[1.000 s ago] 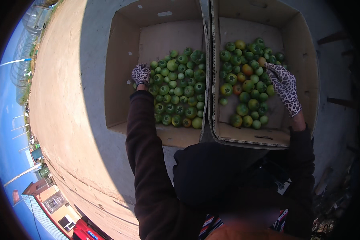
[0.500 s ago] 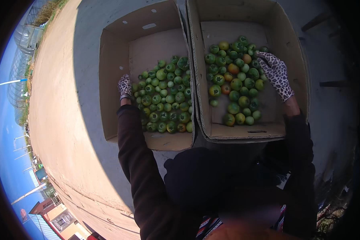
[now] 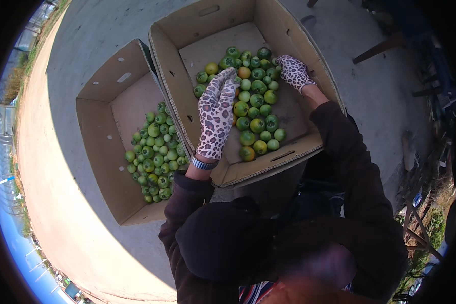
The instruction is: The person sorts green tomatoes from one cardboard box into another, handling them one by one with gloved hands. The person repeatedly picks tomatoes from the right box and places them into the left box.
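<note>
Both of my hands wear leopard-print gloves and are inside the right cardboard box (image 3: pixel 245 175). My left hand (image 3: pixel 216 114) is over the left side of the green tomatoes (image 3: pixel 257 100), its fingers stretched out and nothing visibly held; it hides part of the pile. A metal watch band circles the left wrist. At the pile's far right edge, my right hand (image 3: pixel 294 73) has its fingers against small green tomatoes, open and slightly bent. A few tomatoes in this box are turning orange, such as an orange tomato (image 3: pixel 243 72).
A second cardboard box (image 3: pixel 97 137) stands against the left side of the first, with many green tomatoes (image 3: pixel 157 157) gathered toward its near right. Both boxes stand on grey concrete (image 3: pixel 71 66). Wooden legs (image 3: pixel 380 48) stick out at the far right.
My left hand has moved right, from the left box over into the right box. My right hand stays by the right edge of the pile. The view has turned, shifting both boxes leftward.
</note>
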Demonstrator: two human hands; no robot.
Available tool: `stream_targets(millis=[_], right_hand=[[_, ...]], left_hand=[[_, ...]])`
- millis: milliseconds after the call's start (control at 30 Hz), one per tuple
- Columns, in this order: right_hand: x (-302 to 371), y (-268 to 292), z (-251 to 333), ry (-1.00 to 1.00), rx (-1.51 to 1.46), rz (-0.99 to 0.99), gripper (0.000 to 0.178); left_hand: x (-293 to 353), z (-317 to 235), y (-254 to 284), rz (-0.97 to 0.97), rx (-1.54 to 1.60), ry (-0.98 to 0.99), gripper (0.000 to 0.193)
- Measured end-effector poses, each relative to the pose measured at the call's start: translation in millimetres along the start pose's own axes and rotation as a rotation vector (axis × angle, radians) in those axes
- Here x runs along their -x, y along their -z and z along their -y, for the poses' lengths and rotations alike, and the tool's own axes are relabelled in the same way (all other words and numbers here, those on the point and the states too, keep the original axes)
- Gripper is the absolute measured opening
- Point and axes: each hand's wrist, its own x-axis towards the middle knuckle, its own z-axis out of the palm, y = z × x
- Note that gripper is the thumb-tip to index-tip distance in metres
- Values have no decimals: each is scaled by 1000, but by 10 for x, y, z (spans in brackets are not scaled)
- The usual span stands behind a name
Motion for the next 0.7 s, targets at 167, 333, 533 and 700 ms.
stream_targets(millis=[167,333,533,700], right_hand=[[-84,-455,-89,-117,225,-7,30],[-81,-472,-116,-36,371,-21,24],[118,456,542,5,55,-108,37],[641,570,1307,274,-265,-302,41]], left_hand=[[89,315,-220,169,-395,55,28],[51,326,-99,116,-512,-9,26],[63,488,-151,37,-356,78,40],[69,291,-149,43,-67,15,41]])
